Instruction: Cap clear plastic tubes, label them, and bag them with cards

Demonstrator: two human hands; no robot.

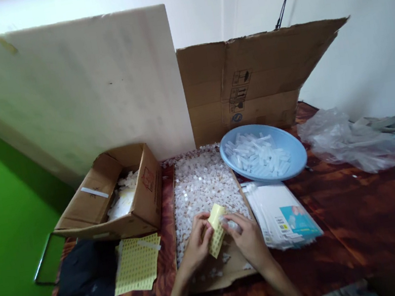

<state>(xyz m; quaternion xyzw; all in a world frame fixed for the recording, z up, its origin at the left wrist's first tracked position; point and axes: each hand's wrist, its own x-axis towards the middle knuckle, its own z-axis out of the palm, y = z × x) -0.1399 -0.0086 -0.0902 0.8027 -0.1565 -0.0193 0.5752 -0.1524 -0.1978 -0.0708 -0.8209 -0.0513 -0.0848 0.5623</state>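
Between both hands | yellow sticker sheet (217, 236) pinched by left hand (197, 246), fingers closed on its edge; long axis runs away, tilted right | right hand (247, 240) touches it, seems closed on a small clear piece | beyond: tray of small white parts (203, 182) | left: more sticker sheets (137, 265)

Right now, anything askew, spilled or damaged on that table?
Mostly orderly. Small white plastic pieces lie loose in a heap on a flat cardboard sheet, not in a container. The open brown cardboard box sits tilted over the table's left edge. Both hands, left hand and right hand, hold a yellow sticker sheet.
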